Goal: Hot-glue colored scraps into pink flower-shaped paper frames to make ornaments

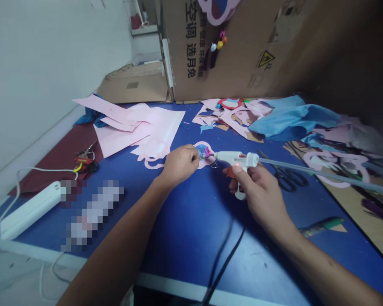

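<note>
My right hand (260, 187) is wrapped round a white hot glue gun (231, 158), a finger at its orange trigger. A long clear glue stick (306, 168) runs out of the gun's back end to the right. The nozzle points left and meets a small shiny blue and purple piece (204, 151). My left hand (182, 161) is closed, its fingertips at that piece's left end; the exact grip is hidden. Beneath the piece lies a pink cloud-shaped paper cutout (207, 162). Another pink cutout (155, 163) lies left of my left hand.
Pink paper sheets (137, 123) lie at back left, paper scraps and blue cloth (293, 119) at back right. Black scissors (285, 178) and a green-ended tool (325, 225) lie right. Keys (86, 161) and a white power strip (32, 210) sit left. A black cord (226, 263) crosses the front edge.
</note>
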A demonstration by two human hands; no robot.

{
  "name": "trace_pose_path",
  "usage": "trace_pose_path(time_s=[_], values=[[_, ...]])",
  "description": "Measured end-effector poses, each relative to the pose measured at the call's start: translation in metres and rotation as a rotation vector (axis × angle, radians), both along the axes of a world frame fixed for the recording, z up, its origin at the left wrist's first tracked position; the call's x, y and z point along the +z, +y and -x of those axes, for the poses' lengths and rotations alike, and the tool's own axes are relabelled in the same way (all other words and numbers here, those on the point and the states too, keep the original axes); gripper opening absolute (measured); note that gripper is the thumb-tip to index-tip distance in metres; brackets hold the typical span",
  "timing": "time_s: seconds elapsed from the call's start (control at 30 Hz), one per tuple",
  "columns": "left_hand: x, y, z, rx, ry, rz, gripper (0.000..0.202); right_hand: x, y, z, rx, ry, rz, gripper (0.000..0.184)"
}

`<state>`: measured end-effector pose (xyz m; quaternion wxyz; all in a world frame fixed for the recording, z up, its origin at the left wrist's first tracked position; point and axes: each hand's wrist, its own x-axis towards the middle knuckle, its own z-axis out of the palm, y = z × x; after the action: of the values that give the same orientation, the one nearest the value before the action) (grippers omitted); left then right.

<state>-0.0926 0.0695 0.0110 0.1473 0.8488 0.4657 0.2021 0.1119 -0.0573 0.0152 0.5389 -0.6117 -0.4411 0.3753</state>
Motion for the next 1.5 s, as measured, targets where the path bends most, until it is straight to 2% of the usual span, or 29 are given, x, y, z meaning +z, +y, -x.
trace_pose_path(time_s=[0.3, 0.53, 0.8, 1.5], values=[[-0.004, 0.004, 0.001, -0.023, -0.048, 0.015, 0.025, 0.001, -0.001, 0.006, 0.055, -0.162, 0.026, 0.049], [0.001, 0.004, -0.001, -0.011, -0.043, 0.054, 0.026, -0.002, 0.001, 0.01, 0.099, -0.239, 0.015, 0.046], [0.004, 0.004, -0.003, 0.011, -0.003, 0.074, 0.024, -0.004, 0.004, 0.013, 0.127, -0.35, -0.016, 0.053], [0.007, 0.003, -0.004, 0.006, 0.002, 0.09, 0.025, 0.006, 0.008, 0.018, 0.188, -0.524, -0.008, 0.041]])
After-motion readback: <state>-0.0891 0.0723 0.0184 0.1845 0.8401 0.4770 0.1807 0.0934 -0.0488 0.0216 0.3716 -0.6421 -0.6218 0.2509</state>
